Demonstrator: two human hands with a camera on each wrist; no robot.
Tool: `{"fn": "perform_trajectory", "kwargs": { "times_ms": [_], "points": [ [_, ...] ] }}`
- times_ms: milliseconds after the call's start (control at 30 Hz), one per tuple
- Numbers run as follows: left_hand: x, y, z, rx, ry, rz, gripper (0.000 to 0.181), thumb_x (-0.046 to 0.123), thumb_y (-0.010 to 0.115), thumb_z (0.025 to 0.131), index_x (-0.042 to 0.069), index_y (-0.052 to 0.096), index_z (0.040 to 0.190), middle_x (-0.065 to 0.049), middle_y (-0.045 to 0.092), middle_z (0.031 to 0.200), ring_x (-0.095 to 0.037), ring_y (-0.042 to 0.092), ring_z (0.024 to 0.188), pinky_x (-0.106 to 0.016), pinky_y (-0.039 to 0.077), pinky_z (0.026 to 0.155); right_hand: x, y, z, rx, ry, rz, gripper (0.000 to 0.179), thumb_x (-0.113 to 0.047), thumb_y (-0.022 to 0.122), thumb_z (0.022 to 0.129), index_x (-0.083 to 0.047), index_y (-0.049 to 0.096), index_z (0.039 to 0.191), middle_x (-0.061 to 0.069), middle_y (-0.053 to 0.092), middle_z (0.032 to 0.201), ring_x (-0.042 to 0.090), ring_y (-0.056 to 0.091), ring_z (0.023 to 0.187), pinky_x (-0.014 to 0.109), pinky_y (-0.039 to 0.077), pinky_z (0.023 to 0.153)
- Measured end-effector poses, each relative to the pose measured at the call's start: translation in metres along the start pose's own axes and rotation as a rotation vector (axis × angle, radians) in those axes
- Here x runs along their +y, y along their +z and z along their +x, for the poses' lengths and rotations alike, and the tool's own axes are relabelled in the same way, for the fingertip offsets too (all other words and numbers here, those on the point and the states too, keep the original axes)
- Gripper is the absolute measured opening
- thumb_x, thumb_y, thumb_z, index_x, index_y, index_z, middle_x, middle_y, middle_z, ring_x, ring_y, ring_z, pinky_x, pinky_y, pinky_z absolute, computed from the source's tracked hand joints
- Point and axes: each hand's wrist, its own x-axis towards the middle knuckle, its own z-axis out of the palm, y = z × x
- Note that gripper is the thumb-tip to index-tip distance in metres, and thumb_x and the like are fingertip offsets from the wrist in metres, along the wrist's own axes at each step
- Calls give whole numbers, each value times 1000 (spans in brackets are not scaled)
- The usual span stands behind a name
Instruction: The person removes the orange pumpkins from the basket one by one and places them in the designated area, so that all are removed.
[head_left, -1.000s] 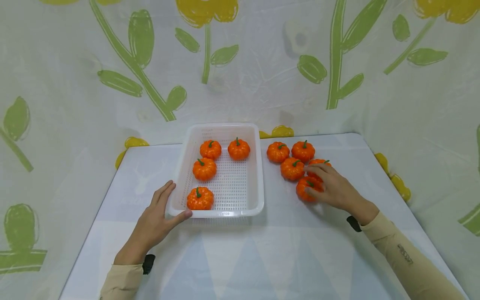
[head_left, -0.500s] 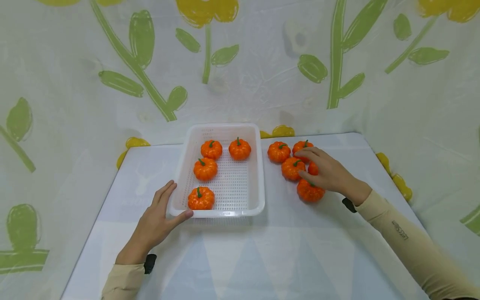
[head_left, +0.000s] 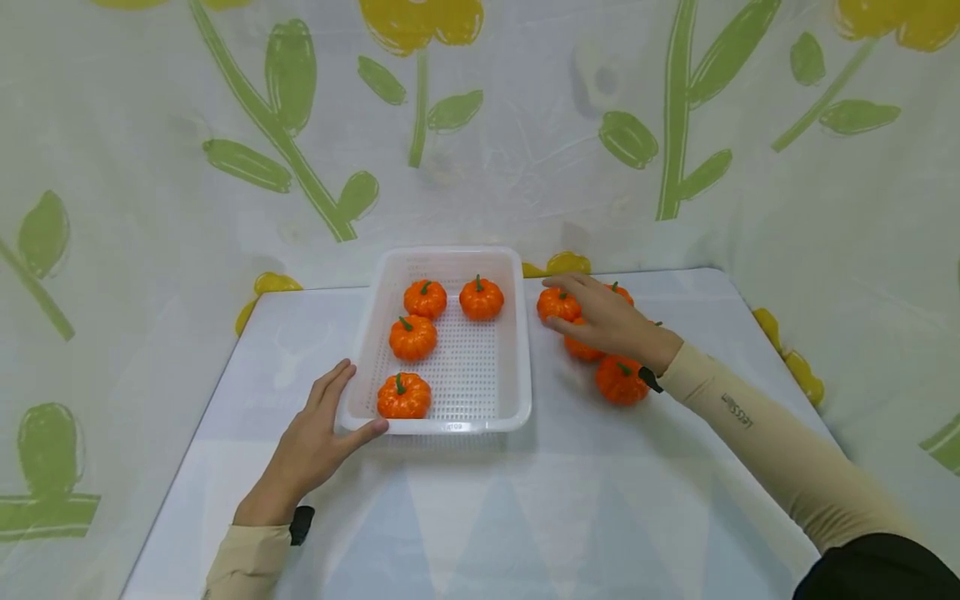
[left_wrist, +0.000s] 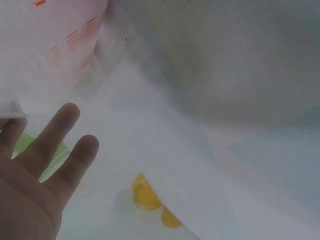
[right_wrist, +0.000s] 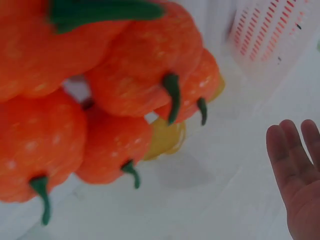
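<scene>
My left hand (head_left: 307, 446) rests at the near left corner of a white plastic basket (head_left: 480, 427), thumb on the front rim and fingers along the side. In the left wrist view its fingers (left_wrist: 57, 125) are straight and spread. Several small orange toy pumpkins with green stems lie inside, one pumpkin (head_left: 405, 396) near the front. Right of the basket, my right hand (head_left: 611, 321) reaches over a cluster of pumpkins, its fingertips by the back left pumpkin (head_left: 557, 308). The right wrist view shows straight fingers with nothing in them. The hand and wrist partly hide the other pumpkins.
A white table (head_left: 450, 517) with pale blue triangles carries the basket and the cluster. Behind it hangs a whitish cloth (head_left: 495, 192) printed with green leaves and yellow flowers. The front pumpkin (head_left: 621, 381) of the cluster lies right beside the right wrist strap (head_left: 651, 380).
My right hand has moved left and away from me across the cluster, from the front pumpkins to the back left one. The left hand and the basket have stayed in place.
</scene>
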Motion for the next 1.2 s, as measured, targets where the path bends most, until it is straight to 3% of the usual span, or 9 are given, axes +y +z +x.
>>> {"fn": "perform_trajectory", "kwargs": {
  "times_ms": [133, 333, 533, 700, 933, 1200],
  "points": [
    [0, 1, 0, -6, 0, 2, 107, 68, 67, 87, 15, 15, 164, -6, 12, 169, -46, 33, 143, -70, 36, 106, -8, 8, 20, -2, 7, 9, 66, -44, 68, 96, -15, 45, 151, 8, 42, 154, 28, 41, 139, 52, 44, 108],
    [0, 1, 1, -7, 0, 7, 106, 68, 67, 87, 16, 15, 164, -6, 13, 169, -46, 34, 143, -71, 36, 106, -19, 19, 50, 23, -21, 13, 70, -37, 75, 92, -9, 46, 149, 8, 45, 151, 30, 49, 131, 47, 47, 106],
    [-2, 1, 1, -4, 6, 14, 106, 68, 67, 87, 16, 15, 164, -5, 13, 169, -47, 35, 142, -71, 36, 105, -31, 33, 77, 10, 17, 5, 73, -32, 78, 89, -10, 45, 150, 10, 46, 150, 29, 49, 131, 44, 46, 108],
    [-2, 0, 1, 2, 20, 18, 105, 67, 67, 87, 15, 16, 164, -5, 13, 168, -47, 37, 140, -70, 37, 105, -36, 40, 99, -26, 8, -33, 73, -28, 76, 90, -7, 42, 151, 14, 42, 152, 31, 47, 134, 45, 42, 111],
    [-1, -1, 2, -1, 20, 23, 106, 69, 66, 86, 17, 16, 164, -5, 14, 168, -48, 40, 138, -70, 39, 104, -39, 50, 120, -105, 83, -40, 71, -25, 72, 92, -10, 39, 153, 16, 36, 153, 31, 53, 120, 41, 49, 102],
    [-2, -2, 0, 3, 15, 16, 106, 69, 66, 87, 16, 16, 164, -5, 14, 168, -48, 37, 140, -70, 37, 105, -36, 72, 141, -148, 96, -62, 64, -20, 71, 91, -6, 45, 148, 17, 42, 148, 31, 49, 124, 40, 45, 106]
  ]
}}
